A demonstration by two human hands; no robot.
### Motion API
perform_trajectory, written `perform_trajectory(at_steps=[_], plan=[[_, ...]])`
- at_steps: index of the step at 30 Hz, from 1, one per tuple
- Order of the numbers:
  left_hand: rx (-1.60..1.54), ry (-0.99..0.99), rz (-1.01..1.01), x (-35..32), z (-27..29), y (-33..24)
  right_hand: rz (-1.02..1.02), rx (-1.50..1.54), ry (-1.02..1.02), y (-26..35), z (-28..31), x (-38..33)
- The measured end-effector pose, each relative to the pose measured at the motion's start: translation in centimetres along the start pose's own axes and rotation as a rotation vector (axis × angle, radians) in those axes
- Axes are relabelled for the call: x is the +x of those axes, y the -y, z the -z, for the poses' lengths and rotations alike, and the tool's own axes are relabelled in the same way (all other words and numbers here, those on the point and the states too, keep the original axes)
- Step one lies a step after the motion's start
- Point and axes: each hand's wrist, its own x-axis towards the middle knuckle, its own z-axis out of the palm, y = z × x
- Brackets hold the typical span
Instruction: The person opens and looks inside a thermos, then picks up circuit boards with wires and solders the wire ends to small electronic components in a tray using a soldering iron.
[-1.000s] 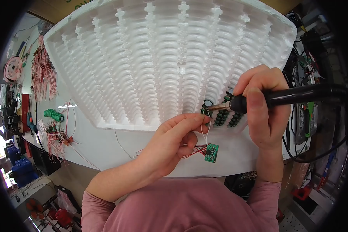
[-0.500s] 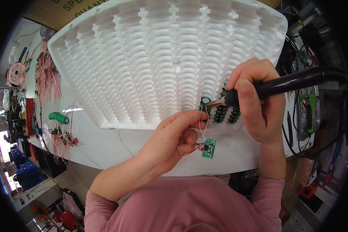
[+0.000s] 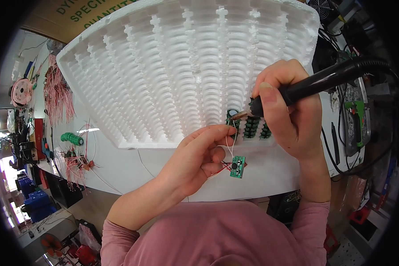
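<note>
The right hand [image 3: 292,119] grips a soldering iron [image 3: 332,80], its tip at a green-rimmed cylindrical component [image 3: 233,113] by the near edge of the white foam tray [image 3: 186,88]. The left hand [image 3: 199,148] pinches thin white wires [image 3: 233,144] (leading to a green circuit board [image 3: 237,167] between tray and worktop [image 3: 266,175] front edge).

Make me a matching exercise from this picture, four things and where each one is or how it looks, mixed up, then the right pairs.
Things
1. black-handled soldering iron
2. green rectangular circuit board
3. large white foam tray
4. green ribbed cylinder

Places or states
A. lined with rows of curved ridges
B. far to the left of the left hand
C. gripped in the right hand
D. just beyond the left hand's fingers, with wires attached

Pairs: 1-C, 2-D, 3-A, 4-B
</note>
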Motion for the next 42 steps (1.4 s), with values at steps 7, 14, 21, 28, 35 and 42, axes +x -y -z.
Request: perform_trajectory(at_steps=[7, 14, 21, 28, 35, 42], plan=[[0.000, 0.000, -0.007, -0.08, -0.05, 0.12, -0.006, 0.015, -0.011, 0.00, -0.06, -0.14], [-0.003, 0.023, -0.010, -0.12, 0.30, 0.18, -0.002, 0.022, -0.013, 0.08, -0.17, -0.22], [-0.024, 0.041, -0.022, -0.16, 0.55, 0.38, -0.015, 0.015, -0.014, 0.17, -0.14, -0.43], [-0.020, 0.035, -0.024, -0.36, 0.64, 0.42, -0.006, 0.003, -0.004, 0.09, -0.38, -0.29], [-0.027, 0.039, -0.018, -0.38, 0.62, 0.46, 0.100, 0.063, -0.181, -0.18, -0.79, -0.06], [-0.034, 0.067, -0.045, -0.24, 0.62, 0.58, 0.123, 0.060, -0.174, -0.16, -0.81, 0.08]])
